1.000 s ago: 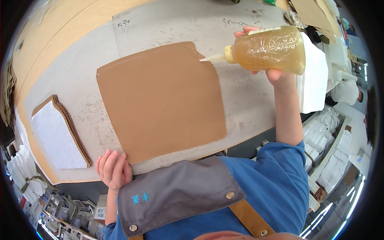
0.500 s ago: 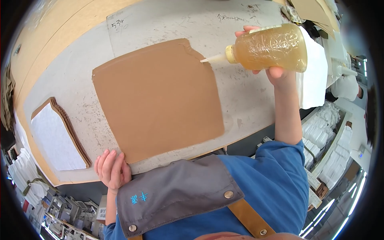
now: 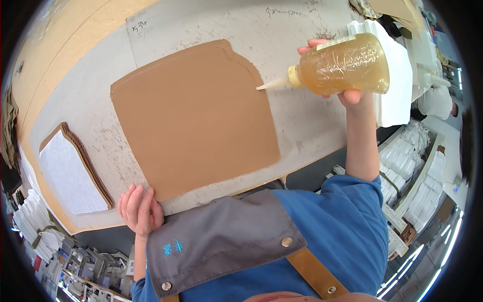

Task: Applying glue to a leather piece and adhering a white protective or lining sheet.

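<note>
I see my right hand (image 3: 347,88) wrapped tight around the amber squeeze bottle (image 3: 342,65), lying sideways with its nozzle touching the right edge of the brown sheet (image 3: 193,118), while my left hand (image 3: 138,209), holding nothing, rests at the sheet's near corner.

Between my left hand (image 3: 139,209) at the table edge and my right hand (image 3: 347,93) lies only the flat brown sheet (image 3: 193,118), so I can sweep across freely. Left of my left hand a stack of brown sheets (image 3: 75,168) blocks; behind my right, a white stack (image 3: 397,90).
</note>
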`<state>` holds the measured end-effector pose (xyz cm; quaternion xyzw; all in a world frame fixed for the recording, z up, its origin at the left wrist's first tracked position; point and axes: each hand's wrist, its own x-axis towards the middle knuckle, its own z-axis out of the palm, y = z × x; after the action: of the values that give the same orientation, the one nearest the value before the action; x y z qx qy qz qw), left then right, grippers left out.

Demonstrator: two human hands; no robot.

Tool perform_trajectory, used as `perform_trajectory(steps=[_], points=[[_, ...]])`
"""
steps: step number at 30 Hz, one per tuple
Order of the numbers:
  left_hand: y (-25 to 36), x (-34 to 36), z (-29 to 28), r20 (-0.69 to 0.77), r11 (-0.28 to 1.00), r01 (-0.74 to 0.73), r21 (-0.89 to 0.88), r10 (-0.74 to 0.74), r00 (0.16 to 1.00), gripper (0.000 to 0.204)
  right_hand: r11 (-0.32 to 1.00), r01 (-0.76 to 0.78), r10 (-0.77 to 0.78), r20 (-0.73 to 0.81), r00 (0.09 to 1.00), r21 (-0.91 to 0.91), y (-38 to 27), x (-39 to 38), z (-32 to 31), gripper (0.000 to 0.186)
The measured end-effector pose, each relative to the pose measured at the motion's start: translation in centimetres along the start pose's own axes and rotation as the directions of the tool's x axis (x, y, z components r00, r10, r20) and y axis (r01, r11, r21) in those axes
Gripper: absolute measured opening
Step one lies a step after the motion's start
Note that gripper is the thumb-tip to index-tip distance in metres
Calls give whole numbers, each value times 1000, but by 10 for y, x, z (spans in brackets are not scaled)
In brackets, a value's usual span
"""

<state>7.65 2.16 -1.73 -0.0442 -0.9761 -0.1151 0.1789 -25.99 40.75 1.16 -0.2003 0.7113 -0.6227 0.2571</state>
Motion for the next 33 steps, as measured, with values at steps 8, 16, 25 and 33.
perform_trajectory(steps=[8, 16, 25, 33], points=[[0, 3, 1, -12, 1000, -7, 7, 8, 1000, 26, 998, 49, -47, -51, 998, 41, 8, -15, 6, 125], [2, 3, 1, -31, 1000, -4, -2, 4, 1000, 26, 999, 23, -24, 16, 1000, 39, 12, -27, -1, 119], [1, 4, 2, -35, 999, -32, -29, 31, 999, 27, 942, 231, -255, 74, 964, 242, 29, -49, 9, 103], [4, 15, -4, 99, 997, 43, -71, -36, 994, 52, 914, 220, -286, 155, 946, 340, 36, -77, 11, 104]])
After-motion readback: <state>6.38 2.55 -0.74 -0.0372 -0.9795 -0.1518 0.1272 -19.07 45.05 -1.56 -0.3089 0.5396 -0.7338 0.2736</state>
